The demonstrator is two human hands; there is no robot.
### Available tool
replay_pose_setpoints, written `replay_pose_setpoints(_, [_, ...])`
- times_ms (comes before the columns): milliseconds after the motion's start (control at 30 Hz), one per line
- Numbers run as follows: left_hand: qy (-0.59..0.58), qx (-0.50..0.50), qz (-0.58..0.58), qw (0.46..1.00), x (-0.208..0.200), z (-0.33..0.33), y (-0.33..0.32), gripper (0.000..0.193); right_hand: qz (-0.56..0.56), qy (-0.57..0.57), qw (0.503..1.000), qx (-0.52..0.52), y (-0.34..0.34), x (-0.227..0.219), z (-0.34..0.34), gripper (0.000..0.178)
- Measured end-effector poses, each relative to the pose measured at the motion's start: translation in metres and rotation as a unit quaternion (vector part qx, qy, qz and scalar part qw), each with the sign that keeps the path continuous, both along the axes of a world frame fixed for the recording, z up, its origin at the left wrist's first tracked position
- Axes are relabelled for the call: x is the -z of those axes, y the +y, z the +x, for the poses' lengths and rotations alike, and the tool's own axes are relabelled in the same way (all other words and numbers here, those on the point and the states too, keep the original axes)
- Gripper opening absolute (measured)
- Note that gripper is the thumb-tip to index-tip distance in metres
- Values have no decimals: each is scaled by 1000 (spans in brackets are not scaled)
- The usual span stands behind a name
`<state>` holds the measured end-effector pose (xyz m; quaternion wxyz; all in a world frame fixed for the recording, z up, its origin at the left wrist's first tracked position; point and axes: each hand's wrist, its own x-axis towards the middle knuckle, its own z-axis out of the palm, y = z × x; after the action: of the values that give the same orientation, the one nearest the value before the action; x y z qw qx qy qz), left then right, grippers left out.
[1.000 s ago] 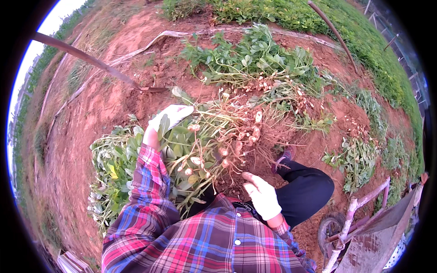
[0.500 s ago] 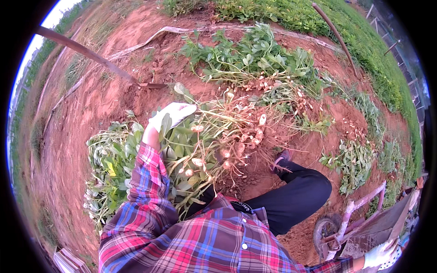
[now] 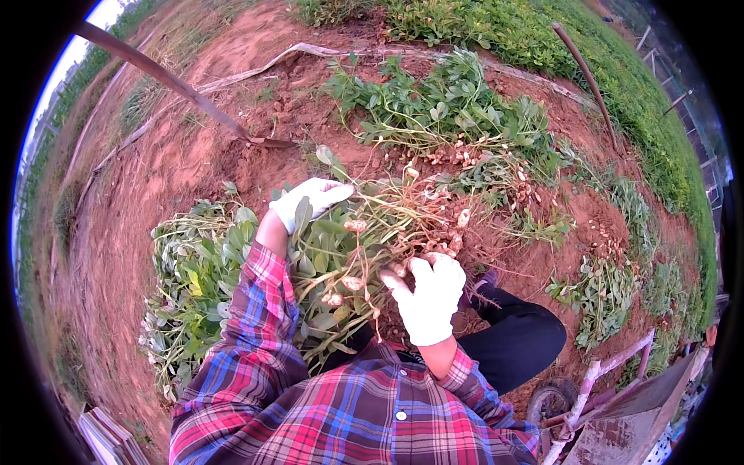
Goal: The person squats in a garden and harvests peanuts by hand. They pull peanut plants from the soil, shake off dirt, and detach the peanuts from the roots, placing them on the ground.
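Grips peanut plant [image 3: 333, 236] in left hand [image 3: 312, 200] with fingers pressed together; holds right hand [image 3: 432, 298] at near pods [image 3: 455, 242], cannot tell if pinching.

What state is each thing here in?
Left grip, gloved, closed on plants.
Right grip, gloved, fingers curled at pods.
Held plants, uprooted, roots bared.
Pods, attached.
Left heap, leafy, lying on soil.
Far plants, pulled up, lying down.
Tool, blade down, handle slanting.
Cart, partly out of view.
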<state>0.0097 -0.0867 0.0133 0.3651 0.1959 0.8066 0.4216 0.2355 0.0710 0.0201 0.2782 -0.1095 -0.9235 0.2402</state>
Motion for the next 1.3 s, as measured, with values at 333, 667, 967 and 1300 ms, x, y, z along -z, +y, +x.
replay_pose_setpoints(333, [-15,-7,9,1000,-8,3,3,59,-592,-75,797,-90,38,17,22,27])
replay_pose_setpoints(667, [-33,19,24,999,3,-1,1,52,-755,-126,624,-156,59,21,30,29])
replay_pose_setpoints(967, [-36,19,-5,999,-6,1,6,55,-733,-223,590,-254,64,-1,40,45])
replay_pose_setpoints(1300, [-1,-4,-6,1000,2,-2,-5,53,-423,128,881,168,128,-75,179,26])
